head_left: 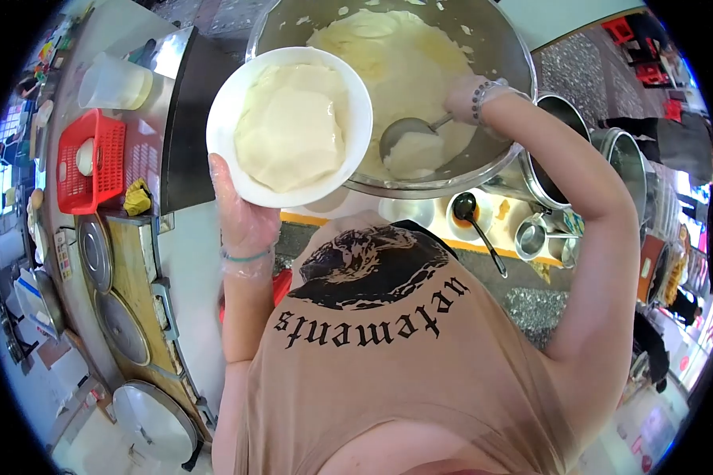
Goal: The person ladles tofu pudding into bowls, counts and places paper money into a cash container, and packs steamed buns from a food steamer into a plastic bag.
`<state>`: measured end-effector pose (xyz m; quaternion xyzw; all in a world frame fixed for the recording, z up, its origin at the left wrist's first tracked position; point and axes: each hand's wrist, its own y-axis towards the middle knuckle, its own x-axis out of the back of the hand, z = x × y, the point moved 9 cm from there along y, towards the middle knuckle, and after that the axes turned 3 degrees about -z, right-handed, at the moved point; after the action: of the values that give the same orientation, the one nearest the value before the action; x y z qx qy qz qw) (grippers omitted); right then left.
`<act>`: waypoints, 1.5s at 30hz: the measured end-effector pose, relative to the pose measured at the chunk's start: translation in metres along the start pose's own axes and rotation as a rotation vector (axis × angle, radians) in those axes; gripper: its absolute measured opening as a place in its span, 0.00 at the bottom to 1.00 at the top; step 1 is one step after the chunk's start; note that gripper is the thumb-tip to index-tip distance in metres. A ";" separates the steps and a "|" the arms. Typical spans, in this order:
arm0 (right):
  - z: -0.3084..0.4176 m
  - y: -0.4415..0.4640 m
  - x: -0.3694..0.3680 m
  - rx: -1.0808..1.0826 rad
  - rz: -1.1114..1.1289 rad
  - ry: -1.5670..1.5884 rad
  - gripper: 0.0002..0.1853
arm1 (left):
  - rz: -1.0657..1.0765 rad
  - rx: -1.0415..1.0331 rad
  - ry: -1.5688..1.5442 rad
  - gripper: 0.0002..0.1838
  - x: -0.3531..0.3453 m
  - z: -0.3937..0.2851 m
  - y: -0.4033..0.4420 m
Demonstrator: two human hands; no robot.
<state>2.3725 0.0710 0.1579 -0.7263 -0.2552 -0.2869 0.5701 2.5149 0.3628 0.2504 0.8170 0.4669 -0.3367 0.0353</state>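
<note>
A white bowl (223,127) with a smooth, pale, custard-like food (289,127) in it rests in my left hand (245,210), which wears a clear plastic glove and grips the bowl's lower left rim. My right hand (467,99), gloved too and with a beaded bracelet at the wrist, is closed round the handle of a metal ladle (400,134). The ladle's scoop is inside a large metal pot (499,162) and holds a piece of the same pale food. More of that soft food (380,63) fills the pot. The bowl is held over the pot's left edge.
A red basket (71,194) and a clear plastic container (107,83) stand on the left counter. Below the pot are a bowl with a black ladle (483,237) and a small strainer (531,236). Metal pots (626,162) stand at the right, with people (685,146) beyond.
</note>
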 end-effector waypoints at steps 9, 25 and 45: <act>-0.008 -0.040 0.025 0.035 0.239 0.219 0.15 | 0.022 0.027 -0.014 0.33 0.000 -0.004 -0.006; -0.036 -0.134 0.195 -0.111 -0.149 0.531 0.10 | 0.165 0.125 -0.088 0.30 -0.013 -0.005 -0.019; 0.087 -0.225 0.151 -0.041 -0.994 -0.049 0.20 | 0.117 0.114 -0.091 0.31 -0.033 0.017 -0.070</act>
<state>2.3336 0.2117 0.4021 -0.5345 -0.5781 -0.5117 0.3439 2.4395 0.3710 0.2745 0.8274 0.3966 -0.3966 0.0296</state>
